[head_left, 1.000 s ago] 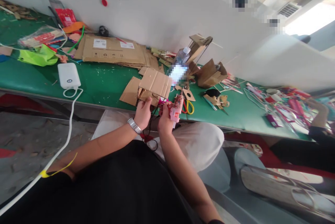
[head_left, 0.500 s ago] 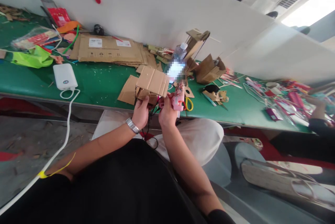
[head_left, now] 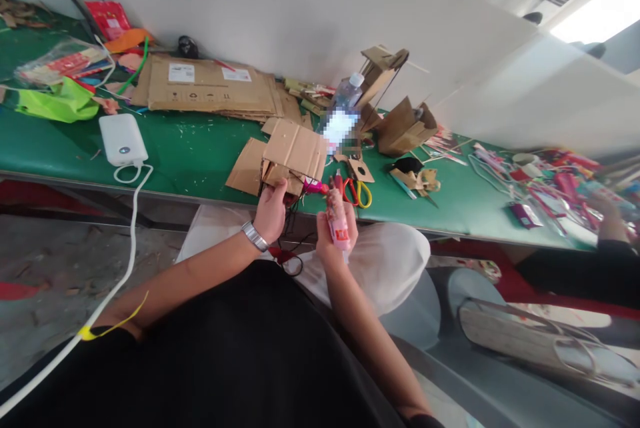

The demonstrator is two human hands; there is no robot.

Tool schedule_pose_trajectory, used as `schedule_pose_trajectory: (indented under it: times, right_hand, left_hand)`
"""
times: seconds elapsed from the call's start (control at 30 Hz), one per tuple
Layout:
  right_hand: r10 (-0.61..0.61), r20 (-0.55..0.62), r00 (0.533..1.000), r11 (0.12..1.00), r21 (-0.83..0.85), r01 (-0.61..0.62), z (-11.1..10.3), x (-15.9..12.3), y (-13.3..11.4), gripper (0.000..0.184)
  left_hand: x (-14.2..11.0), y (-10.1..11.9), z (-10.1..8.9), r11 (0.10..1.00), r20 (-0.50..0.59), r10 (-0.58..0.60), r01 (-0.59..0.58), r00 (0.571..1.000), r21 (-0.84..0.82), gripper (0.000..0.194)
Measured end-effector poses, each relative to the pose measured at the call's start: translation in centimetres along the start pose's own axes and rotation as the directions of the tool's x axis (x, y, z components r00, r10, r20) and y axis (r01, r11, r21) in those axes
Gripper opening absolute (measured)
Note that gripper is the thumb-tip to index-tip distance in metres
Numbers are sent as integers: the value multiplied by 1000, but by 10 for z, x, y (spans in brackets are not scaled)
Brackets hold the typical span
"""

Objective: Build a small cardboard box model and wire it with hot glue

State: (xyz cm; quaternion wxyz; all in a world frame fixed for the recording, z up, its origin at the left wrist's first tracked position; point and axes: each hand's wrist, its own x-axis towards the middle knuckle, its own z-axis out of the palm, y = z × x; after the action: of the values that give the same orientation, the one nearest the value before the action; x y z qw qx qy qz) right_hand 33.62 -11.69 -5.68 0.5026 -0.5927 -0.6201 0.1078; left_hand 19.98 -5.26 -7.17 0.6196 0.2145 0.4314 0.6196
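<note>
My left hand (head_left: 271, 213) is closed on the lower edge of a folded cardboard piece (head_left: 294, 148) over the table's front edge, thumb on top. Dark cords hang below that piece, and a small magenta object (head_left: 314, 185) shows at its right side. In my right hand (head_left: 336, 241) is a pink glue gun (head_left: 338, 216) with a patterned body, its front end pointing away from me. The fingers are wrapped around it, partly hidden. Just beyond it lie scissors (head_left: 366, 196) with red and yellow handles.
A white power bank (head_left: 123, 140) with a cable sits on the green table (head_left: 195, 155). Flattened cardboard (head_left: 210, 88), a bottle (head_left: 349, 91) and a lit phone (head_left: 338, 128) lie farther back. A cardboard box (head_left: 406, 127) stands right. Another person's arm (head_left: 613, 221) reaches in at far right.
My right hand has drawn the glue gun away from the cardboard piece, to the right and toward me. The magenta object and the scissors show more. My left hand keeps its hold.
</note>
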Motion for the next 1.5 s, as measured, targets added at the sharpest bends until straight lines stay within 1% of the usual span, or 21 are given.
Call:
schedule_pose_trajectory:
  times: [0.07,0.13,0.2,0.3,0.43,0.5,0.57,0.67,0.73,0.83,0.97,1.13,1.27,1.4,1.5]
  right_hand:
    - [-39,5,999,999,-5,39,-2,-3,-11,16]
    - [-58,70,996,997,-41,61,-2,1,-19,10]
    - [-54,116,992,993,-97,65,-2,9,-24,10]
    - [-28,158,987,991,-125,48,-1,24,-28,11]
    - [-1,212,977,989,-146,32,0,38,-32,15]
    - [-2,204,979,984,-173,38,1,42,-33,16]
    - [2,192,981,980,-194,35,0,44,-33,16]
    - [44,195,980,976,-219,0,-1,45,-33,15]
    - [61,206,977,974,-226,-13,-2,46,-35,15]
    - [57,217,974,974,-227,-6,-3,47,-38,14]
    - [60,234,970,970,-243,-1,-3,51,-42,13]
    - [90,256,963,957,-288,-13,-4,55,-47,15]
    - [116,275,954,949,-316,-25,-5,58,-51,12]
    - [121,293,948,940,-341,-15,-6,62,-53,17]
    - [116,309,944,937,-351,0,-7,65,-52,20]
  left_hand:
    - [-3,7,-1,1000,12,-5,5,1000,17,21]
    - [-7,17,0,999,37,-10,8,999,51,16]
    - [-12,26,3,997,55,-15,11,998,73,11]
    - [-18,37,8,997,72,-12,6,997,80,10]
    - [-21,42,8,993,100,14,-25,995,111,11]
    - [-20,40,7,993,91,7,-17,996,113,12]
    - [-18,35,8,996,78,-22,15,997,93,11]
    - [-15,26,11,998,67,-59,56,996,38,9]
    - [-14,22,13,998,80,-61,61,995,10,12]
    - [-13,20,13,998,113,-58,60,992,-11,15]
    - [-12,18,10,999,125,-37,41,991,-28,11]
    - [-8,6,7,996,141,-19,32,990,-87,22]
    - [-5,-1,5,988,173,20,7,985,-153,25]
    - [-5,-2,3,990,221,55,-25,974,-139,31]
    - [-5,-1,3,989,229,63,-29,971,-147,32]
